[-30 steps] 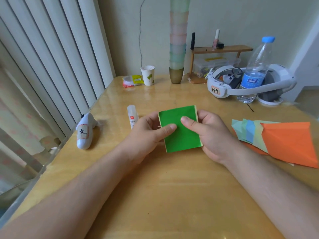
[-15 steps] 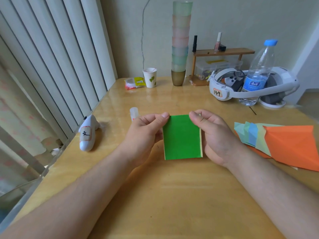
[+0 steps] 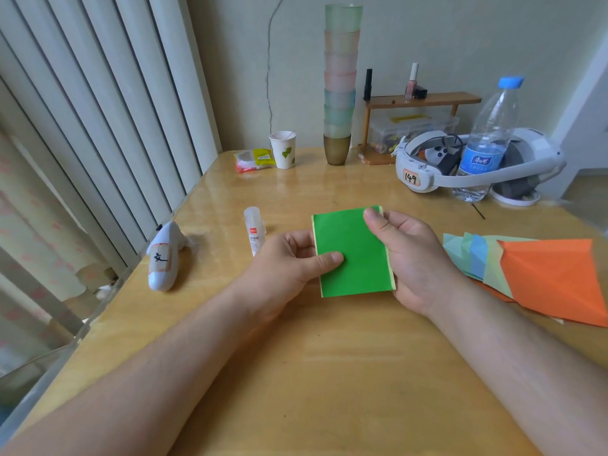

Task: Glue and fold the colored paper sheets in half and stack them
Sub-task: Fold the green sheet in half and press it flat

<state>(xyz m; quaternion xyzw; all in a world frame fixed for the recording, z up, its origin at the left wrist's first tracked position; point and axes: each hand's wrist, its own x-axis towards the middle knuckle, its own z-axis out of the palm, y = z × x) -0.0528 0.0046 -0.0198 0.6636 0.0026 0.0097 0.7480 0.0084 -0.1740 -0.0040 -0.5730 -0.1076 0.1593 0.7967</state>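
Above the wooden table (image 3: 329,373), both hands pinch the folded green sheet (image 3: 353,255): left hand (image 3: 289,264) at its left edge, right hand (image 3: 418,258) at its right (thumb on the top corner).

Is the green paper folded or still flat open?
Folded. The green paper shows a pale second layer peeking along its side edges.

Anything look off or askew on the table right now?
Slightly: the folded green sheet shows a pale strip along its right edge, so the halves seem misaligned. The paper pile at right is fanned out loosely, not squared. Nothing spilled.
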